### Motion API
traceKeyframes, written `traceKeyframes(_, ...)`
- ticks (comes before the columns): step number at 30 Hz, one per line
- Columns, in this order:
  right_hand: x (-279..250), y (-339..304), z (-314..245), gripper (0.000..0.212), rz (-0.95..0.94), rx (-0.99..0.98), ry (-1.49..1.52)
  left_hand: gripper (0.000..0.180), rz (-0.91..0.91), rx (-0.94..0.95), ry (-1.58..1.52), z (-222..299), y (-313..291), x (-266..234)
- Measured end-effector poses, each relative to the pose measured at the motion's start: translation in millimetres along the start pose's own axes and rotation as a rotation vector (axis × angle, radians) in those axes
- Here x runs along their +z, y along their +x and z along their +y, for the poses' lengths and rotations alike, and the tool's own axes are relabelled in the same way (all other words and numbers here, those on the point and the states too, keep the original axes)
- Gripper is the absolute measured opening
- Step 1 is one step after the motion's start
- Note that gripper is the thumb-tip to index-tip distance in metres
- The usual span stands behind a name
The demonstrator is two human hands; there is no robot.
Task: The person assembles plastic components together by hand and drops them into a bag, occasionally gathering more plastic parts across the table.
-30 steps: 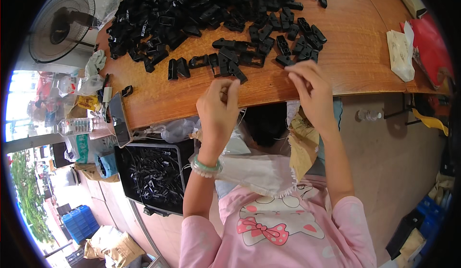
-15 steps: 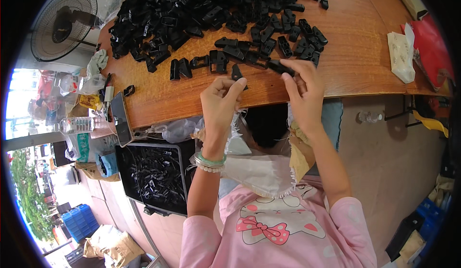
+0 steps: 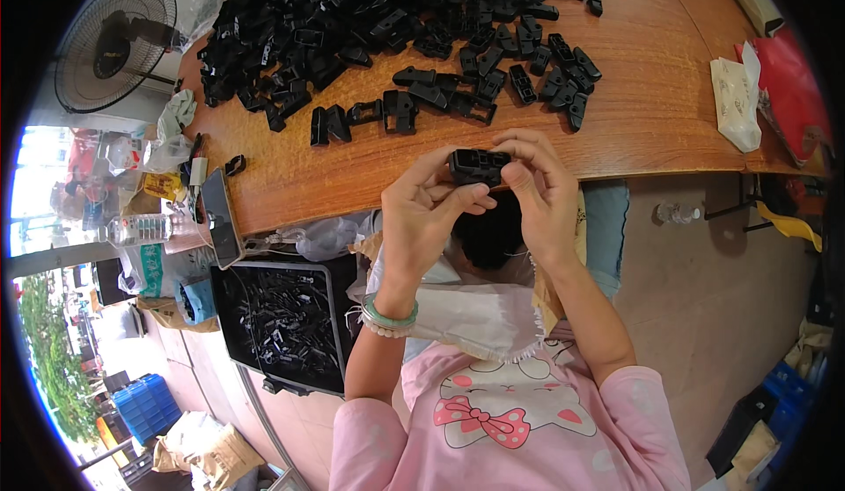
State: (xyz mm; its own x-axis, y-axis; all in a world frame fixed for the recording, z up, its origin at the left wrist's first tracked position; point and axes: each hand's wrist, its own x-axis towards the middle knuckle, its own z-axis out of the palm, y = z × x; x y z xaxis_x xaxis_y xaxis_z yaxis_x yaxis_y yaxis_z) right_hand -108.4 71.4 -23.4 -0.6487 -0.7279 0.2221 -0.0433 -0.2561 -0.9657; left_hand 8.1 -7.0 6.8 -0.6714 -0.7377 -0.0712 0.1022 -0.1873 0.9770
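My left hand point(image 3: 421, 214) and right hand point(image 3: 547, 199) are both curled nearly closed, pinching a black plastic part point(image 3: 476, 167) by its ends, probably to steady it, at the table's point(image 3: 651, 95) near edge; loose parts point(image 3: 399, 112) lie just farther off, seemingly for easy reach

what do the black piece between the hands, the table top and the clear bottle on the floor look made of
The black piece: probably hard moulded plastic, satin, judging by crisp edges and soft highlights.
The table top: wood or perhaps laminate, brown streaks with a slight sheen.
The clear bottle: likely thin plastic, glossy, transparent with bright reflections.
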Motion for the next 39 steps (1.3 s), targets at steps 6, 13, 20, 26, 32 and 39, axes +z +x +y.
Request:
traceKeyframes(6,7.6,-2.1,-10.6,0.015,-0.066,0.119,0.186,0.027,-0.025,0.173,0.241,2.7,-1.1,0.6)
traceKeyframes(13,1.3,9.0,-9.4,0.012,-0.084,0.054,0.049,0.015,0.116,0.108,0.033,-4.4,10.0,8.2)
traceKeyframes(20,-24.2,66.1,15.3,0.015,0.175,-0.523,-1.143,0.014,0.13,-0.233,-0.161,-3.2,55.7,1.3)
traceKeyframes(26,-26.9,69.4,19.6,0.021,0.123,-0.481,-1.282,0.02,0.055,0.469,1.284,-17.2,69.3,0.3)
traceKeyframes(32,-28.4,65.1,21.1,0.022,0.111,-0.541,-1.116,0.016,0.091,0.519,0.905,-12.1,54.3,-1.9)
traceKeyframes(39,-23.2,54.8,-9.9,0.023,-0.161,-0.485,-0.49,0.027,-0.016,0.255,0.812,3.2,38.1,-4.9)
